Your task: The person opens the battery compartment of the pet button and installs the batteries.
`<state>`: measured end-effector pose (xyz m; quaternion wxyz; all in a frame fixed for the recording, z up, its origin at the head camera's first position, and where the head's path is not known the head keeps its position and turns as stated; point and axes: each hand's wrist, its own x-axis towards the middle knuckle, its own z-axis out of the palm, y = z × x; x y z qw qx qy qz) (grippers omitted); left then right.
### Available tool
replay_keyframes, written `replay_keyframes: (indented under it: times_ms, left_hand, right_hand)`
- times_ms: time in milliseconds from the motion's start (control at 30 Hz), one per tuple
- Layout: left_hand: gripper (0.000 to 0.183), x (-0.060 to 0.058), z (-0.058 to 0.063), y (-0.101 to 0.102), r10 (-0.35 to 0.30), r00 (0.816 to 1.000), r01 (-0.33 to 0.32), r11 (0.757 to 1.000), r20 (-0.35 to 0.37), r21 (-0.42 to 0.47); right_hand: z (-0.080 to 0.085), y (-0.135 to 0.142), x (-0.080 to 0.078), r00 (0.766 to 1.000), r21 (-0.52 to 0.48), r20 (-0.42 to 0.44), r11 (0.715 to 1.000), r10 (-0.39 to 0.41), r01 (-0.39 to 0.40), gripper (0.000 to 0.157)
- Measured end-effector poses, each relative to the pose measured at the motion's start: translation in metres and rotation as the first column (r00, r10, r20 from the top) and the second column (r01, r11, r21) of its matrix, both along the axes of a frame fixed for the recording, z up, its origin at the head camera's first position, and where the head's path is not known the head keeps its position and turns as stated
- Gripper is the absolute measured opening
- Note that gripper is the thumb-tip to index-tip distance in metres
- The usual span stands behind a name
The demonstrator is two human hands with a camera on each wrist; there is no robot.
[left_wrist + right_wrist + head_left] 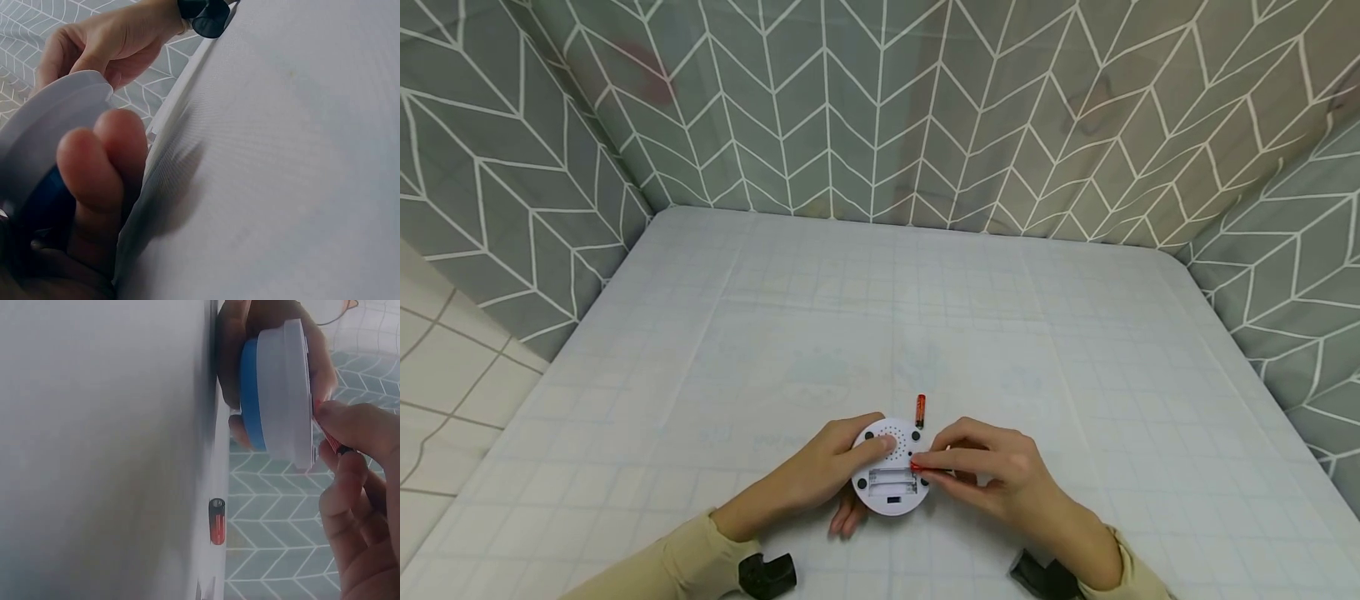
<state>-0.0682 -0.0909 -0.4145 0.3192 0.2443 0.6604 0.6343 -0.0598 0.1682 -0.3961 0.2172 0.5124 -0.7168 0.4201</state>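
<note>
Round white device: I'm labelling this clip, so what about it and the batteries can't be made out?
Device, face opposite the battery slots: turned away, head view; edge-on, right wrist view.
Loose battery, lettering: too small, head view.
Held battery, part of its length: covered by the grip of the right hand, right wrist view.

Soft, even light washes the white, cloth-covered counter pale; the grey, white-chevroned fabric curtain turns warmer toward the right. Both wrist views are dimmer and hazy. In the left one, the bare-fingered left grip is soft-focused, beside a blurry shadow.
</note>
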Motion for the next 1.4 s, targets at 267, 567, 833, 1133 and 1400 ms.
replay_keyframes:
  times_ms: [267,567,833,1133,1400]
  left_hand:
    - [0.025,0.0,0.0,0.0,0.007,0.999,-0.008,1.0,-0.052,-0.016]
    - [0.027,0.001,0.001,0.001,0.013,0.999,-0.014,1.0,-0.043,-0.021]
    - [0.029,0.001,0.002,0.002,0.004,1.0,-0.004,1.0,0.003,0.009]
    - [0.026,0.0,0.001,0.002,-0.003,1.0,0.003,1.0,-0.029,0.002]
    - [0.027,0.0,0.002,0.003,0.018,0.998,-0.02,0.999,-0.062,-0.046]
  right_hand:
    - [0.0,-0.002,0.005,1.0,0.028,0.015,1.0,-0.013,0.013,0.017]
    - [0.001,-0.007,0.008,1.0,0.017,0.0,1.0,0.013,-0.013,0.018]
    - [0.001,-0.009,0.009,1.0,0.045,-0.013,0.999,0.016,-0.015,0.019]
    - [0.001,-0.012,0.013,0.999,0.039,0.034,0.998,-0.042,0.04,0.011]
    - [-0.001,-0.016,0.014,0.992,0.008,0.101,0.997,-0.072,0.071,0.014]
